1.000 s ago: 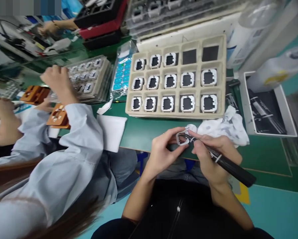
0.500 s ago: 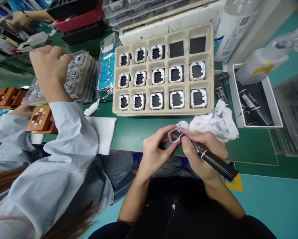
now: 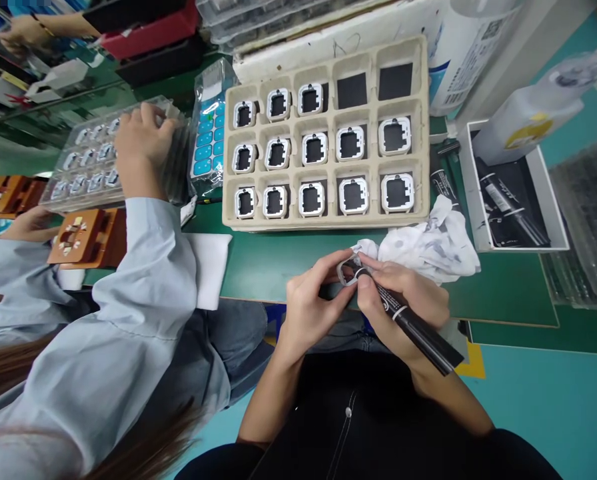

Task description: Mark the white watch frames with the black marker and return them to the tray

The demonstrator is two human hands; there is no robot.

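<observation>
Between the thumb and fingers of my left hand [image 3: 312, 303] is a small rounded-square frame [image 3: 342, 272], pale at its edge. My right hand [image 3: 403, 303] is closed round a black marker pen [image 3: 423, 333], whose tip end points into the frame; the tip itself is hidden. A right fingertip also reaches the frame's far edge. Just beyond my hands, a beige tray [image 3: 328, 223] has similar white frames in most of its compartments; two at the back right show only dark lining. A crumpled, stained white cloth [image 3: 433, 247] lies beside my right hand.
A white box [image 3: 528, 245] at right holds markers and a bottle [image 3: 533, 123]. Left, a co-worker's hand [image 3: 143, 143] is over a clear tray [image 3: 86, 163], near orange fixtures [image 3: 78, 237]. A bag of blue pieces [image 3: 208, 137] and a folded white cloth [image 3: 211, 267] lie between.
The marker's rear end has swung slightly left and down with my right hand; my left hand stays with the frame. The co-worker's raised hand has moved right, onto the clear tray.
</observation>
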